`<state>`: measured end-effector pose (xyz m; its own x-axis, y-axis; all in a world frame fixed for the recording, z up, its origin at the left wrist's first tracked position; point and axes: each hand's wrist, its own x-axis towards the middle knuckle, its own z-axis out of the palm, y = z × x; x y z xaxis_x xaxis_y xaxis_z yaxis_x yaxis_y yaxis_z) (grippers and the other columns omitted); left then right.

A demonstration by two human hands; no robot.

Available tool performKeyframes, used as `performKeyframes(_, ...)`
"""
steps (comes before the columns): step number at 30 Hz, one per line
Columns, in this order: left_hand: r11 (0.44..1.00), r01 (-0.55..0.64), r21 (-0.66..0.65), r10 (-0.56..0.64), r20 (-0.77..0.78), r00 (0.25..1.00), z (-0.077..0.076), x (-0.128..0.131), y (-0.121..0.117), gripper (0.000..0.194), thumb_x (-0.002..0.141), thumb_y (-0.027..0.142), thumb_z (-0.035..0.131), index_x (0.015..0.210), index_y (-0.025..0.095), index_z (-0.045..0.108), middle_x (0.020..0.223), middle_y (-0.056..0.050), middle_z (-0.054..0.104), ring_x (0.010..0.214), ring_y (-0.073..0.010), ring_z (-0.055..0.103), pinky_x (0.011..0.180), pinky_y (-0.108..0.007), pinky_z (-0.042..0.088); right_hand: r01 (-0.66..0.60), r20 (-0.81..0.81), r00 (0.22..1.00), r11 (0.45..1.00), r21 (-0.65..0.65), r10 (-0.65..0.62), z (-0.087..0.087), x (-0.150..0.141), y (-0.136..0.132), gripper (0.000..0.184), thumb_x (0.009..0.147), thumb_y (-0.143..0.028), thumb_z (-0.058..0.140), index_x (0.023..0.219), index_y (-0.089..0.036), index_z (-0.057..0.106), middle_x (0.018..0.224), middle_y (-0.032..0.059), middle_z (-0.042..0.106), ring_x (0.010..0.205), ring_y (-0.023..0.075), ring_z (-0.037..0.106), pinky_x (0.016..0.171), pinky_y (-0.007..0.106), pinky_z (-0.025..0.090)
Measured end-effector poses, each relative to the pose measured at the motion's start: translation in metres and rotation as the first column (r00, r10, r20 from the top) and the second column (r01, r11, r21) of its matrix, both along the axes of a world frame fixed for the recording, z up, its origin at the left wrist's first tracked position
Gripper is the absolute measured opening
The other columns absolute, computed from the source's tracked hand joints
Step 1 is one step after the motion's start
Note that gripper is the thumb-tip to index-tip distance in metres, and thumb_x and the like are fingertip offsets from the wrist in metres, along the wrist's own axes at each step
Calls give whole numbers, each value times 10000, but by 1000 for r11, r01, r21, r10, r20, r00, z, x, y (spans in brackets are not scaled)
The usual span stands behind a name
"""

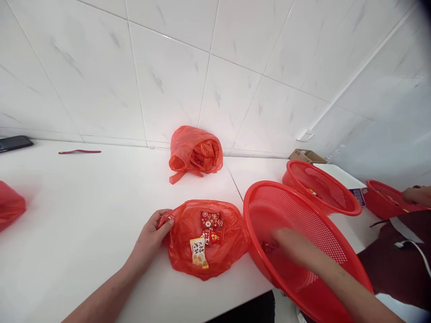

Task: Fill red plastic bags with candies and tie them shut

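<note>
My left hand pinches the left rim of an open red plastic bag lying on the white table. Inside the bag are a cream-and-yellow candy packet, a red packet with white characters and a small red-and-white wrapped candy. My right hand reaches down into a large red plastic basket beside the bag. Motion smears its fingers, so their state does not show. Dark red wrapped pieces lie near its fingertips in the basket.
A bunched roll of red bags lies by the wall. Other red baskets stand to the right, near a cardboard box and a co-worker's hand. At left are a phone, a dark red strap and a red bag.
</note>
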<state>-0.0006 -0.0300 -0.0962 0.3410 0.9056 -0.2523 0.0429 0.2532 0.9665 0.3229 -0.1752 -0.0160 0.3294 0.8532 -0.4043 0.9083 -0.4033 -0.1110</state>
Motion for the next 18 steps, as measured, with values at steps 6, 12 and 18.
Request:
performKeyframes(6,1000,22,-19,-21,41,999,-1,-1,1,377,792,513,587,1051,240,569,1082,-46,672,800,-210,650,677,-301,501,-67,105,994,945,320,35,59,-33,19,234,774,-322,560,648,-226,388,607,-46,543,541,129,477,490,260,280)
performKeyframes(12,1000,22,6,-22,34,999,0,-2,0,354,802,505,578,1041,244,575,1080,-41,671,822,-210,651,713,-310,495,-166,86,986,880,445,142,82,-82,46,130,800,-363,580,846,-257,523,787,-33,632,685,157,564,566,262,347)
performKeyframes(18,999,45,0,-45,43,998,-1,-3,0,380,801,505,581,1078,245,566,1102,-46,668,834,-215,647,703,-305,496,-140,86,990,814,564,111,74,-83,28,238,847,-395,534,1051,-278,570,1020,29,669,898,222,628,718,316,451)
